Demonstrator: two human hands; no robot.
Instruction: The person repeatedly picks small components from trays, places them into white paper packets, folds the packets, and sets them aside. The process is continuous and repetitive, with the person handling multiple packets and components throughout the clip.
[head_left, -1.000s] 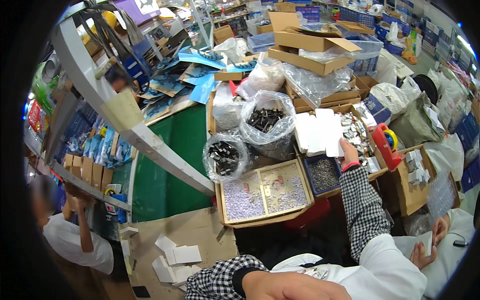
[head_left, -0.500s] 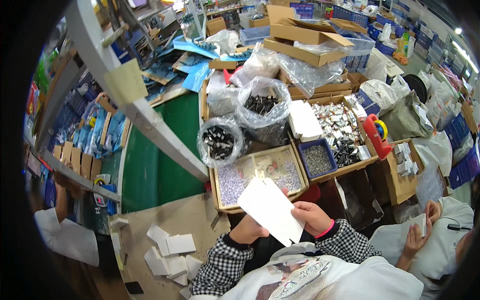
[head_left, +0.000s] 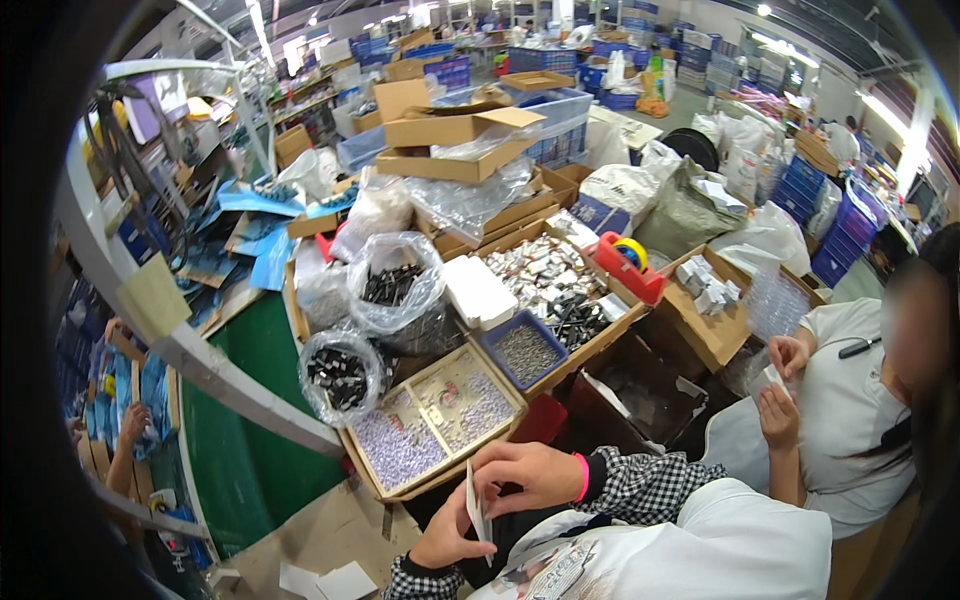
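Observation:
A flat white card-like piece point(head_left: 477, 512) stands nearly edge-on between my hands, low in the middle of the head view. My left hand point(head_left: 447, 535) grips it from its left and lower side, the thumb across the bottom. From the right, my right hand point(head_left: 528, 474) has its curled fingers on the piece's upper part; some fingertips are hidden. Just beyond my hands is a shallow wooden tray point(head_left: 424, 418) with two compartments of small pale lilac parts. Several more white pieces point(head_left: 346, 582) lie on the brown board at the lower left, partly cut off.
A blue bin point(head_left: 547, 371) of small metal parts adjoins the tray. Clear bags point(head_left: 318, 372) of black parts stand behind it. Further right are a red tape dispenser point(head_left: 628, 268) and a carton point(head_left: 722, 345). A co-worker's hands point(head_left: 778, 420) hold a small white piece at the right.
The view has swung right and up. The white piece has turned from face-on to nearly edge-on. My right hand has moved from its right edge to its upper part.

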